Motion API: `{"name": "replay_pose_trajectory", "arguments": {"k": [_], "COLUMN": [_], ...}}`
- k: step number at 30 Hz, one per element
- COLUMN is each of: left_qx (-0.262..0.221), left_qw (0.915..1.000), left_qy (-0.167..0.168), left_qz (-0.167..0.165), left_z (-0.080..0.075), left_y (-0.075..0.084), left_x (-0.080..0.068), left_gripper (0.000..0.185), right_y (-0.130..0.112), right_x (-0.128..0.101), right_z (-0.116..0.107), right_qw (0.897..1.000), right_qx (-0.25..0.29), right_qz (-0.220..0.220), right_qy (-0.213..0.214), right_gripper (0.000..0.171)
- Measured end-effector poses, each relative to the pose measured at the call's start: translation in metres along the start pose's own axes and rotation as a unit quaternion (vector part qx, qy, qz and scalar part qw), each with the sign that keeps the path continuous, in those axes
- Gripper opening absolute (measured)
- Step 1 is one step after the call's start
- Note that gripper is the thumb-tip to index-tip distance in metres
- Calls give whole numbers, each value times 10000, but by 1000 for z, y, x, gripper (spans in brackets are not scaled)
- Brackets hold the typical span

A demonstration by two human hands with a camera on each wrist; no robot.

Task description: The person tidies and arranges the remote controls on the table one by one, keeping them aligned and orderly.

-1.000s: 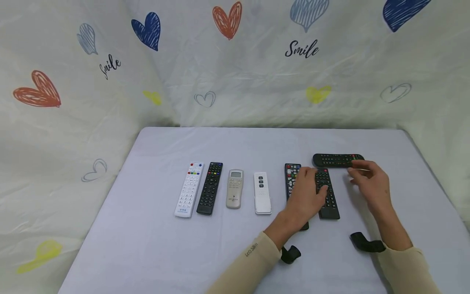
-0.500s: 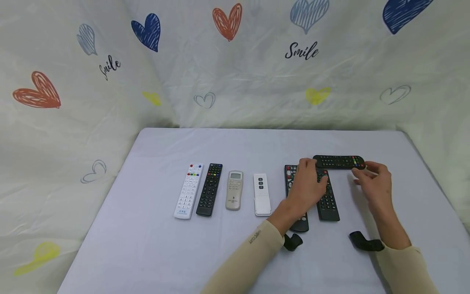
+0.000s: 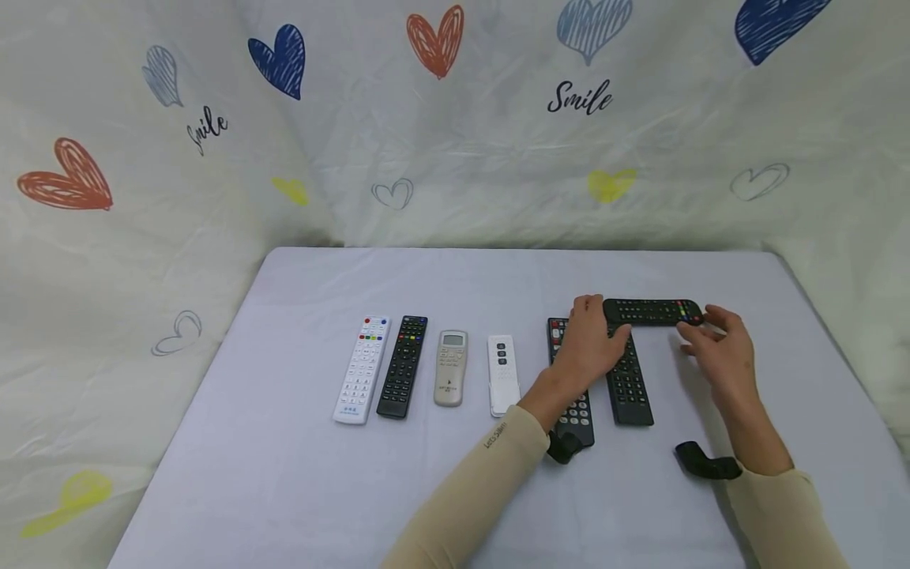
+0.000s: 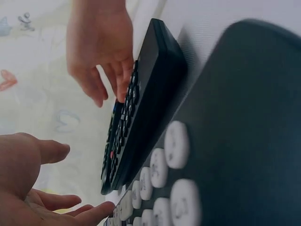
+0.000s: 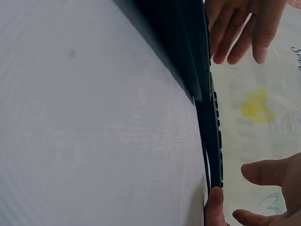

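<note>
Head view shows two black upright remotes (image 3: 629,379) lying lengthwise toward the person on the table (image 3: 455,276), with the left hand (image 3: 590,344) resting over their far ends, fingers loosely spread. Just beyond, the crosswise remote (image 3: 652,311) lies with its long axis left to right, coloured buttons rightward. The left hand meets its left end, and the right hand (image 3: 718,348), fingers relaxed, touches its right end.

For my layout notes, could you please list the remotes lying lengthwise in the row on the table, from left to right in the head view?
White remote → black remote → grey remote with a display → small white remote → black remote with white buttons → black remote.
</note>
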State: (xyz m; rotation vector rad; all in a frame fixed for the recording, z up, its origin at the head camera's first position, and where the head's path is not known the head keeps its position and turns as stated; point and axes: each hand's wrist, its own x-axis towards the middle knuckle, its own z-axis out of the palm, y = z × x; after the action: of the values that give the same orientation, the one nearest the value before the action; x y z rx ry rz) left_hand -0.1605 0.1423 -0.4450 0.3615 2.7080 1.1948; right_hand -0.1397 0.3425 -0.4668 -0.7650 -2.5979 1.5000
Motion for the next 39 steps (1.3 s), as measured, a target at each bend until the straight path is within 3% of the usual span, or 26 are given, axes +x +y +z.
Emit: {"name": "replay_pose_trajectory", "arguments": {"k": [15, 24, 31, 39], "left_qx": [47, -233, -580, -517], "left_qw": [9989, 9980, 9965, 9976], "left_qy": [-250, -374, -182, -56], "left_qz": [-403, -460, -573, -467], "left_z": [7, 5, 6, 7], "left_y": [1, 3, 0, 1], "left_x": [11, 15, 19, 20], "left_gripper": [68, 68, 65, 61], "right_y": [4, 2, 3, 2], "right_x": [1, 0, -1, -1], "right_z": [0, 0, 0, 0], "right_qw": [9999, 9997, 9996, 9987], "right_qx": [-19, 76, 120, 366], "right_qz": [-57, -206, -234, -349], "right_qy": [-115, -99, -76, 66], "right_gripper": [74, 73, 73, 71]}}
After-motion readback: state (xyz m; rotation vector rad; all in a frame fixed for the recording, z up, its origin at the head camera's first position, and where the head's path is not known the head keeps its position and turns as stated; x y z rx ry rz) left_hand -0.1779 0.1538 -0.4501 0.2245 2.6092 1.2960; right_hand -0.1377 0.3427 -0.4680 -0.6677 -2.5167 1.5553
